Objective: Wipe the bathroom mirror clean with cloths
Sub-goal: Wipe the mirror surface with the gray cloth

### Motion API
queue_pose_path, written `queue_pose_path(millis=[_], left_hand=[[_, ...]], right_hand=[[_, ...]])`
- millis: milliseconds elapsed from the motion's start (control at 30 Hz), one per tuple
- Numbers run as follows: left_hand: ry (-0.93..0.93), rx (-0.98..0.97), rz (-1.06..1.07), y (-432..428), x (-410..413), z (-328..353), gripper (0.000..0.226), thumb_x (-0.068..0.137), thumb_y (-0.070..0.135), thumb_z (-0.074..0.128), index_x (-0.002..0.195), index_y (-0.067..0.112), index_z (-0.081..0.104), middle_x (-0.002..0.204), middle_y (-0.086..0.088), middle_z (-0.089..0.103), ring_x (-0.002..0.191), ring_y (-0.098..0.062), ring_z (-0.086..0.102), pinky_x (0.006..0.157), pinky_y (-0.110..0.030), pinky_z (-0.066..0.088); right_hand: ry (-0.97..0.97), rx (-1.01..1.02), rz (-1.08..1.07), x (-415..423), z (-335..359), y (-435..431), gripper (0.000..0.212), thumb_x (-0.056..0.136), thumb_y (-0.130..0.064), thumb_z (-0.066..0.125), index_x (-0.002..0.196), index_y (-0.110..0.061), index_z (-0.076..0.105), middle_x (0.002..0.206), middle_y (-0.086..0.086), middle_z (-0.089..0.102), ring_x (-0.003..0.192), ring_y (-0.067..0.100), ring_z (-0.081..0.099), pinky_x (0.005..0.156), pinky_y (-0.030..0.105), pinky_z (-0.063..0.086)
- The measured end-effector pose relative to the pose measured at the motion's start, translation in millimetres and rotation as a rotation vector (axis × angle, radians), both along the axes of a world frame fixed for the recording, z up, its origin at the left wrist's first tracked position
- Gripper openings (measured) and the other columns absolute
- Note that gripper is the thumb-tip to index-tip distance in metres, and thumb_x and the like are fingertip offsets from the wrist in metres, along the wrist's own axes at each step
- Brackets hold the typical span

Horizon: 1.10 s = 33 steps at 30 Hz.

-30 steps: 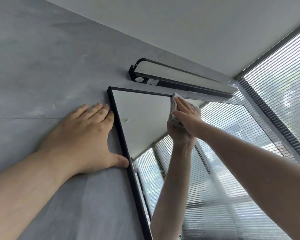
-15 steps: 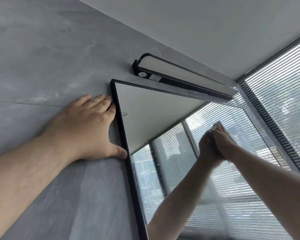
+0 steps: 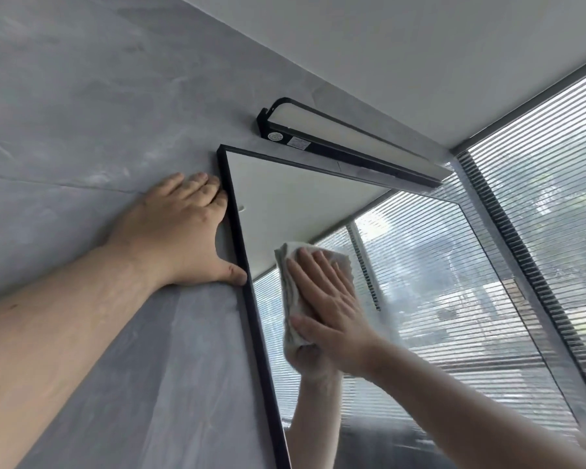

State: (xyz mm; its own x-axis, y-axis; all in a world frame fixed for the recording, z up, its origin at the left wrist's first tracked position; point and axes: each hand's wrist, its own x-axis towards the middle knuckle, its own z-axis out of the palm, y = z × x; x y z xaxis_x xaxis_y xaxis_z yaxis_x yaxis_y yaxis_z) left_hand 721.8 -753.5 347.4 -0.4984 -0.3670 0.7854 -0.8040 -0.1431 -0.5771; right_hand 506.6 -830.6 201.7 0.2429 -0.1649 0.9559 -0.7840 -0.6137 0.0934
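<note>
So the right hand (image 3: 329,306) is flat on the cloth (image 3: 290,265), fingers straight, pushing it against the mirror (image 3: 285,198) in the upper left part of the glass, near the frame (image 3: 247,299). Nothing is really gripped. The cloth is just pinned between palm and glass, with the thumb lying along its lower edge. Meanwhile the left hand (image 3: 180,231) is flat on the wall (image 3: 82,130), fingers straight, holding nothing, with thumb and fingertips right up against the frame.

Stuff I'd worry about from here:

- The cloth is bunched, with a loose fold poking out past the fingertips and a wad under the thumb. Ease off the pressure mid-stroke and it could slide out and drop, since no finger is curled round it.
- There are hazy smears on the glass to the right of the hand. A bunched cloth touches unevenly, so I reckon it spreads streaks rather than lifting them.
- That left thumb is on the frame. One slip and there's a fresh print on the glass.
- Just above the top edge sits the lamp (image 3: 345,137). A fast upward stroke could bang knuckles into it.
- Both arms are reaching up high, so leaning hard on the mirror seems risky. Can't tell how it's mounted.
</note>
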Motion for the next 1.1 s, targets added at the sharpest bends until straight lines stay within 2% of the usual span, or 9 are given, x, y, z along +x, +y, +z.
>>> queue_pose_path(millis=[167,233,333,467,600,767,900,1033,1100], left_hand=[[0.008,-0.007,-0.053,-0.2,1.4,-3.6,0.132,0.055,0.098,0.033,0.157,0.015,0.020,0.166,-0.006,0.013,0.154,-0.020,0.007,0.125,-0.039,0.001],[0.013,-0.012,-0.070,-0.6,2.1,-5.4,0.129,0.057,0.097,0.036,0.157,0.015,0.022,0.166,-0.006,0.014,0.154,-0.020,0.007,0.124,-0.040,0.001],[0.017,-0.024,-0.090,1.7,3.4,-6.7,0.127,0.059,0.096,0.039,0.156,0.015,0.025,0.166,-0.005,0.017,0.153,-0.020,0.009,0.124,-0.040,0.002],[0.030,-0.008,-0.109,1.8,4.0,-11.7,0.119,0.065,0.093,0.041,0.156,0.018,0.025,0.166,-0.003,0.016,0.154,-0.020,0.007,0.124,-0.040,0.001],[0.018,0.001,-0.111,2.8,4.8,-23.0,0.110,0.073,0.089,0.039,0.157,0.021,0.022,0.166,0.000,0.014,0.154,-0.019,0.006,0.124,-0.044,-0.001],[-0.015,0.030,-0.049,3.2,4.5,-41.2,0.122,0.069,0.093,0.035,0.159,0.015,0.008,0.167,-0.003,0.003,0.154,-0.023,-0.003,0.123,-0.049,-0.008],[-0.006,0.052,-0.078,2.7,6.1,-55.7,0.116,0.074,0.089,0.038,0.158,0.014,0.011,0.167,-0.004,0.005,0.154,-0.023,-0.003,0.122,-0.050,-0.008],[-0.008,0.068,-0.093,3.8,6.5,-61.7,0.111,0.078,0.086,0.038,0.158,0.013,0.013,0.167,-0.004,0.007,0.154,-0.023,-0.001,0.123,-0.051,-0.006],[-0.004,0.074,-0.107,4.8,6.5,-61.2,0.110,0.078,0.085,0.039,0.158,0.013,0.014,0.167,-0.004,0.008,0.154,-0.022,-0.001,0.123,-0.051,-0.005]], right_hand=[[0.049,-0.006,-0.023,8.0,-84.0,11.1,0.068,0.098,-0.056,0.026,0.158,-0.034,0.005,0.167,-0.008,-0.004,0.154,0.019,-0.007,0.122,0.039,-0.004],[0.037,-0.014,-0.033,12.1,-88.9,10.7,0.068,0.097,-0.055,0.026,0.159,-0.033,0.008,0.167,-0.007,-0.001,0.154,0.020,-0.005,0.123,0.041,-0.003],[-0.035,0.042,-0.053,23.2,-41.5,11.3,0.067,0.094,-0.060,0.020,0.155,-0.041,0.003,0.166,-0.011,-0.006,0.152,0.011,-0.013,0.123,0.041,-0.006],[-0.151,0.033,-0.079,39.4,41.4,11.3,0.065,0.090,-0.060,0.014,0.151,-0.044,0.000,0.161,-0.017,-0.010,0.149,0.004,-0.020,0.120,0.028,-0.015],[-0.174,0.042,-0.086,42.6,57.4,14.8,0.063,0.090,-0.059,0.013,0.150,-0.046,-0.002,0.158,-0.020,-0.012,0.147,0.002,-0.020,0.118,0.024,-0.016],[-0.178,0.056,-0.078,43.4,6.2,16.4,0.064,0.089,-0.062,0.011,0.149,-0.046,-0.003,0.159,-0.021,-0.014,0.148,0.000,-0.021,0.117,0.022,-0.017],[-0.140,0.090,-0.067,46.7,-66.1,21.8,0.064,0.093,-0.073,0.001,0.152,-0.049,-0.006,0.162,-0.020,-0.014,0.151,0.006,-0.016,0.121,0.029,-0.012],[-0.130,0.039,-0.102,52.3,-132.5,22.6,0.061,0.103,-0.057,0.012,0.159,-0.033,0.002,0.167,-0.008,-0.002,0.154,0.020,-0.001,0.122,0.037,0.003],[-0.182,0.041,-0.099,59.9,-127.9,25.1,0.061,0.102,-0.053,0.017,0.157,-0.039,-0.007,0.165,-0.014,-0.011,0.153,0.015,-0.008,0.122,0.031,-0.004]])
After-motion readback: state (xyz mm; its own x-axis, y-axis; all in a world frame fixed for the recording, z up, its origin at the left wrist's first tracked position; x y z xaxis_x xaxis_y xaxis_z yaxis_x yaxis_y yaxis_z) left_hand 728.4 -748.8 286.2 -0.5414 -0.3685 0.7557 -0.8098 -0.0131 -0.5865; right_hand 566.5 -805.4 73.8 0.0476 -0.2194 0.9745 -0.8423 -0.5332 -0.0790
